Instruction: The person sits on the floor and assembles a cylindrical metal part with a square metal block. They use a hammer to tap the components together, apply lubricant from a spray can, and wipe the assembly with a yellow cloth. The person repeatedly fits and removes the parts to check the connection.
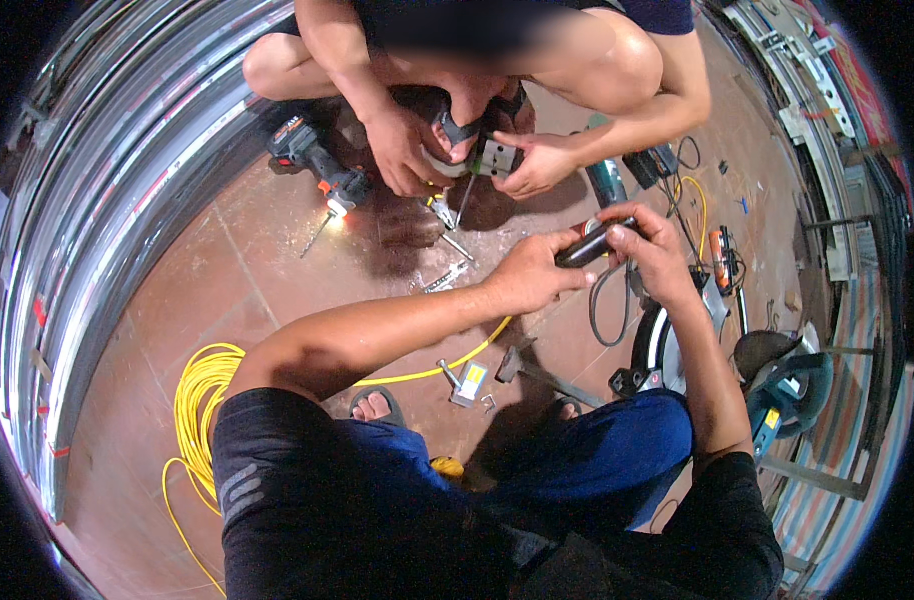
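Both my hands are on a dark, glossy, elongated object (pixel 585 248) in front of me; its exact kind I cannot make out. My left hand (pixel 533 272) grips its left end, and my right hand (pixel 653 252) has its fingers closed round the right end. Just behind it shows a small round reddish and pale thing, partly hidden by the fingers. Across from me a crouching person holds a pale metal block with holes (pixel 497 158), and a thin metal shaft (pixel 465 198) points down beside it.
A cordless drill (pixel 322 165) with its light on lies at the far left. Coiled yellow cable (pixel 202 400) lies near left, by long metal profiles (pixel 107 220). A hammer (pixel 517 362) and labelled metal piece (pixel 469 383) lie between my feet; a cutting saw (pixel 792 385) stands right.
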Motion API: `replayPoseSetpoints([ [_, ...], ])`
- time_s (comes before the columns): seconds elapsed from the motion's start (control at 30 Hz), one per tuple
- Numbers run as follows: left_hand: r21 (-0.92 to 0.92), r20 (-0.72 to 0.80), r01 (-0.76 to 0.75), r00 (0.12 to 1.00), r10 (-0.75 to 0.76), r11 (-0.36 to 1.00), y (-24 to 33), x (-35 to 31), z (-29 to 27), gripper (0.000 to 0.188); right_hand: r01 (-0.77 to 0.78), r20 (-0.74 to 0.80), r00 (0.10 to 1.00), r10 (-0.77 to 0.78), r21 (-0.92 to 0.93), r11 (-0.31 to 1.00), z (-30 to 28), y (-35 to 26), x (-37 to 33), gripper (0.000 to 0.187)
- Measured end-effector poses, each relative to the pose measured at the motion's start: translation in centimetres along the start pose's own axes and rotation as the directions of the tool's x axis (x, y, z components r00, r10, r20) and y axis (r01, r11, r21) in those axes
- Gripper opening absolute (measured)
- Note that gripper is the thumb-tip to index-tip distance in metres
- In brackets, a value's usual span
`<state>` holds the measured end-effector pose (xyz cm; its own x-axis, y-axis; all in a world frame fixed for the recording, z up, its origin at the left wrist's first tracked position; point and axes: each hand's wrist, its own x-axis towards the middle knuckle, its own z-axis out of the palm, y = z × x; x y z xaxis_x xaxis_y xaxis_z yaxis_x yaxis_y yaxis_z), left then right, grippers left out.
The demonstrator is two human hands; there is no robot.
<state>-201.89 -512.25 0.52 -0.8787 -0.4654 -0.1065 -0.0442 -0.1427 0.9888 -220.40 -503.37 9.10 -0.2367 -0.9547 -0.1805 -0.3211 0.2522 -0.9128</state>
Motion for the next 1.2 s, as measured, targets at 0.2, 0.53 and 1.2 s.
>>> replayPoseSetpoints([
  [0.2,0.066,-0.063,-0.192,0.978,0.197,0.979,1.1,0.2,-0.4,0.038,0.028,-0.055,0.998,-0.026,0.031,0.999,-0.9,0.1,-0.7,0.039],
  [0.53,0.106,-0.130,-0.208,0.967,0.221,0.972,2.4,1.2,0.0,0.045,0.077,-0.075,0.995,-0.072,0.069,0.995,-2.5,1.2,-2.1,0.043],
  [1.2,-0.430,-0.018,-0.140,0.989,0.147,0.892,4.9,3.9,0.7,0.037,0.087,-0.138,0.988,-0.073,0.099,0.991,-4.8,1.4,-5.0,0.042],
])
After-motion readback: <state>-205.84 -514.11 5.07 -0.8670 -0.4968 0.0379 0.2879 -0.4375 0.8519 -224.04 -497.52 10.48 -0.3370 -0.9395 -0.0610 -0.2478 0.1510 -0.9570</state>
